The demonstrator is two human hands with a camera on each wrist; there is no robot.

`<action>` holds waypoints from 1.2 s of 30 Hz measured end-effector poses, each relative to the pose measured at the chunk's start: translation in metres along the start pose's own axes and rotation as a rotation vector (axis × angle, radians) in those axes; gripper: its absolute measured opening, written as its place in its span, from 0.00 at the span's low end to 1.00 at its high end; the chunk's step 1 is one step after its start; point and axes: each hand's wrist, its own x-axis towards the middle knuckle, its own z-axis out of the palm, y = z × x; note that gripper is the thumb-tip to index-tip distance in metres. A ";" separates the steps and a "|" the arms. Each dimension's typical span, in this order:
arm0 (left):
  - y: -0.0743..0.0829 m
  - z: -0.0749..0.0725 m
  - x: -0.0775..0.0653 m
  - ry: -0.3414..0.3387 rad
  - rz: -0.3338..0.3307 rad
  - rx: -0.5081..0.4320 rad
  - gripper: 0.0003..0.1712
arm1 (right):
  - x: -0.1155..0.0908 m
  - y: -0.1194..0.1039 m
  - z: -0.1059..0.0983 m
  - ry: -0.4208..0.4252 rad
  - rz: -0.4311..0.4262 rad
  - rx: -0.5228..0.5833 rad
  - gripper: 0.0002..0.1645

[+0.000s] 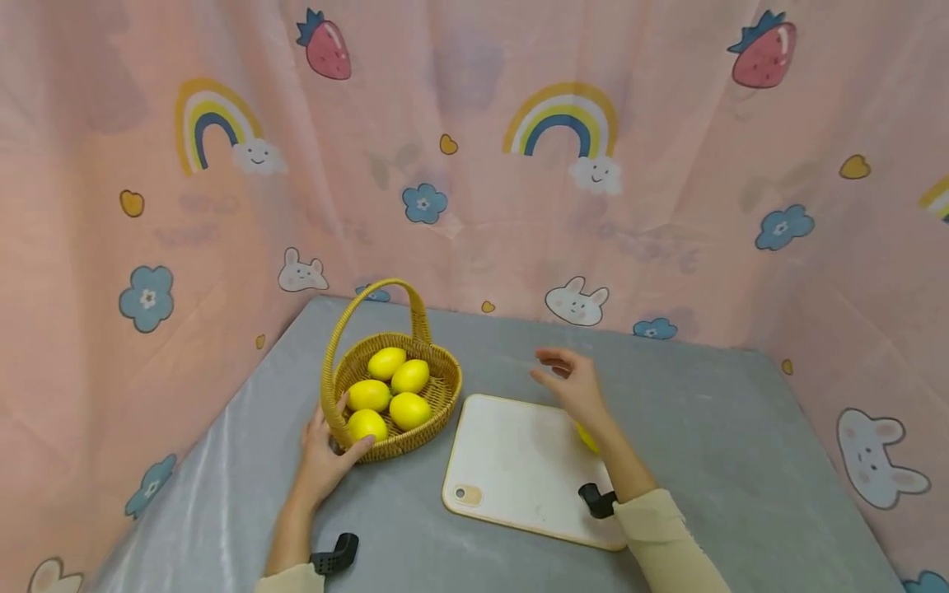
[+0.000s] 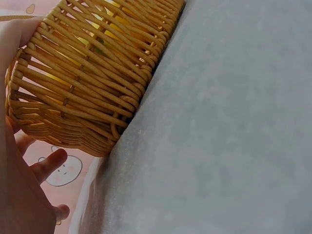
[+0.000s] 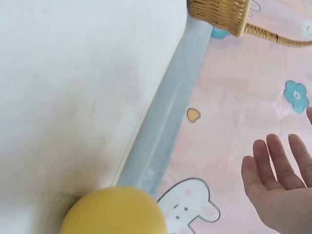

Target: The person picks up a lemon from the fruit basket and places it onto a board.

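A wicker basket (image 1: 448,395) with a tall arched handle stands left of centre, holding several yellow lemons (image 1: 410,411). My left hand (image 1: 324,461) grips its near left rim, thumb over the edge; in the left wrist view, some fingers spread beside the woven wall (image 2: 92,83). A white cutting board (image 1: 511,461) lies to the basket's right. Above the board's far right part is my right hand (image 1: 574,383), fingers loosely bent with nothing between them. Another lemon (image 1: 587,438) rests on the board, partly hidden behind the right forearm; the right wrist view shows this lemon (image 3: 117,214) below the hand.
A grey cloth covers the table (image 1: 741,461). Pink printed curtains (image 1: 460,247) hang behind it and along both sides. The basket's handle (image 1: 337,338) arches high above the lemons. A black wrist mount (image 1: 337,554) sticks out from the left forearm.
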 end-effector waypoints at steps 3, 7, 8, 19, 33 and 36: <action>-0.001 0.000 0.000 -0.007 -0.003 0.009 0.48 | 0.004 -0.002 0.011 -0.008 -0.004 0.027 0.21; -0.001 -0.001 -0.002 0.002 -0.009 0.002 0.48 | 0.008 -0.006 0.027 -0.054 -0.017 0.070 0.22; -0.001 -0.002 -0.003 0.007 -0.009 0.000 0.47 | 0.008 -0.008 0.032 -0.069 -0.020 0.073 0.23; 0.000 -0.001 -0.002 0.011 -0.007 0.006 0.47 | 0.010 -0.027 0.089 -0.226 -0.032 0.097 0.26; -0.002 0.000 -0.001 0.008 -0.013 0.006 0.48 | 0.012 -0.038 0.126 -0.388 -0.116 0.036 0.21; -0.002 0.000 -0.001 0.004 -0.015 0.016 0.48 | 0.016 -0.041 0.130 -0.391 -0.129 -0.002 0.19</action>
